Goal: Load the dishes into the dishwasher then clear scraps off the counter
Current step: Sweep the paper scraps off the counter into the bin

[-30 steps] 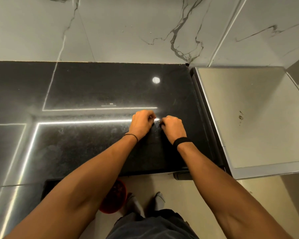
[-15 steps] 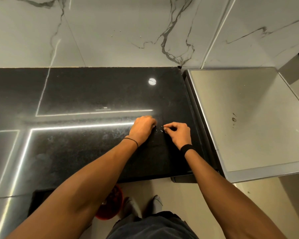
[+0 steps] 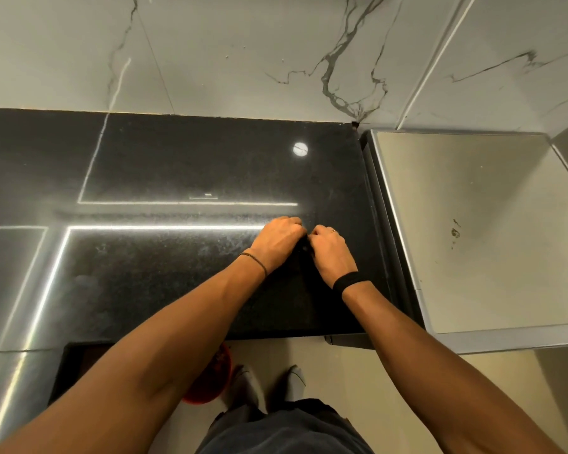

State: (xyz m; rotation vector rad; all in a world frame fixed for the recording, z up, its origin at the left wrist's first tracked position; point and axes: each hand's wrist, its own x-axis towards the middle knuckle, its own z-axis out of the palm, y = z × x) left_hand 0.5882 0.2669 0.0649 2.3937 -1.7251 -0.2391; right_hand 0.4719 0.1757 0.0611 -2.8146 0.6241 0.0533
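Here left hand (image 3: pixel 277 244) touches right hand (image 3: pixel 332 253), both curled, on counter (image 3: pixel 177 158).

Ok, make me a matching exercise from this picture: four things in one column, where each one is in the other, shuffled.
Things:
1 black counter
2 red tub
3 thick black band
4 steel top

Places:
a on the floor, below the counter's front edge
b round the right wrist
c right of the counter
d under the left hand and right hand

Pairs: 1-d, 2-a, 3-b, 4-c
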